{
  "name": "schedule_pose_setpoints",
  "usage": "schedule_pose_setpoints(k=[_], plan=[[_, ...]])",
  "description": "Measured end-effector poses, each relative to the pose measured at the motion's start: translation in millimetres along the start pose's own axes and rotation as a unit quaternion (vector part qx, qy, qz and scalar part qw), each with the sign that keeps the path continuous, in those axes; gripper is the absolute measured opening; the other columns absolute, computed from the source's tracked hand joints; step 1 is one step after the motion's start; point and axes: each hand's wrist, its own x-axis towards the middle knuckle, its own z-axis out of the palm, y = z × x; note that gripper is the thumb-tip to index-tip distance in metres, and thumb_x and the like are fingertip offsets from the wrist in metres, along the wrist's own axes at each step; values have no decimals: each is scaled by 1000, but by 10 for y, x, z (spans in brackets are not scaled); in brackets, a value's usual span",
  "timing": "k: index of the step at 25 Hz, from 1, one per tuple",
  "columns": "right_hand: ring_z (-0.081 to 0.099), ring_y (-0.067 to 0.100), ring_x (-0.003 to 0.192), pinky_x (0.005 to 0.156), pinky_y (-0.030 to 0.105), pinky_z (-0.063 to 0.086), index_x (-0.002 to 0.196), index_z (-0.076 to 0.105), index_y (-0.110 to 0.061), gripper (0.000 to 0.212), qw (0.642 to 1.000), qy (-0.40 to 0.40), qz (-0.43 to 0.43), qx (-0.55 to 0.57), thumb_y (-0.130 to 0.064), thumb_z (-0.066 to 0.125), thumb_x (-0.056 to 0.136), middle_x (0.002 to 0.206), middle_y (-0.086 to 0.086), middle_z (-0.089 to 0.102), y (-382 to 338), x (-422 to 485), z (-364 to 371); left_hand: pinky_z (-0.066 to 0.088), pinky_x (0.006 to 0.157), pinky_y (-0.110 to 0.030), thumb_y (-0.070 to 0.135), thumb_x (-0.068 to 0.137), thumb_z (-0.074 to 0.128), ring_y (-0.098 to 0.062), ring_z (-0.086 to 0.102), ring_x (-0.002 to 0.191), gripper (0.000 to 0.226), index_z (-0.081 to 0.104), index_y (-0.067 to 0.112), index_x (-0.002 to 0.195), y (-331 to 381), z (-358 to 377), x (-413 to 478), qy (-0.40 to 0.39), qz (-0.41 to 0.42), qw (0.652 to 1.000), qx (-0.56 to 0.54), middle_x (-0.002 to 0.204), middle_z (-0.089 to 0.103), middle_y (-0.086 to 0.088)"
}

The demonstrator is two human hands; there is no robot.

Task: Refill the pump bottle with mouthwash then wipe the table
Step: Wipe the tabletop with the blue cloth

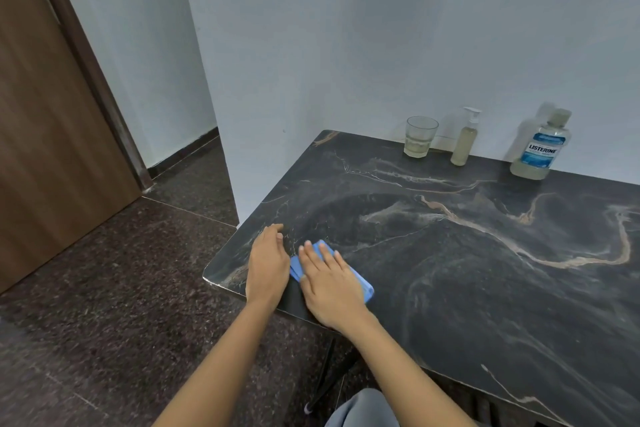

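A folded blue cloth [364, 284] lies near the front left corner of the dark marble table [467, 253]. My right hand [329, 282] presses flat on the cloth with straight fingers. Just left of it, my left hand [266, 262] rests on the table beside the cloth, fingers loosely bent, holding nothing. At the back edge by the wall stand the pump bottle [465, 140] with pale liquid and a white pump, and the mouthwash bottle [540, 151] with a blue label and its cap on.
A drinking glass [419, 137] with a little pale liquid stands left of the pump bottle. The wall runs behind the table. A brown door [52, 114] and dark speckled floor [121, 305] lie to the left. The table's left edge is close to my left hand.
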Motion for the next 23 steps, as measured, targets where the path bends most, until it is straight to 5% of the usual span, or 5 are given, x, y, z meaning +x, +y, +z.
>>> schedule_pose_setpoints(k=[3,10,16,23], plan=[[-2,21,149,120,37,-1,154,7,-13,54,1000,-23,17,5,-29,17,103,162,1,3,88,718,-25,39,96,-32,16,101,34,-23,54,116,32,55,11,124,-27,24,20,-3,11,1000,16,123,60,-5],[23,32,142,113,44,21,147,23,-3,54,982,53,179,-4,-16,31,96,154,15,27,1234,1417,-409,39,104,-42,16,101,35,-26,50,124,32,56,12,124,-59,36,25,-24,58,992,105,128,60,-9],[8,25,148,119,42,10,153,14,-11,53,945,57,323,1,-24,18,102,161,5,10,2350,213,-744,36,108,-38,16,101,36,-25,49,127,32,57,8,124,0,12,4,-24,78,990,117,129,60,-11],[0,16,149,120,33,3,154,4,-16,55,952,60,300,-29,-33,15,102,161,-1,1,1418,-1142,-395,40,101,-38,17,102,33,-23,52,119,33,57,11,124,49,-5,0,-28,36,996,80,125,61,-6]])
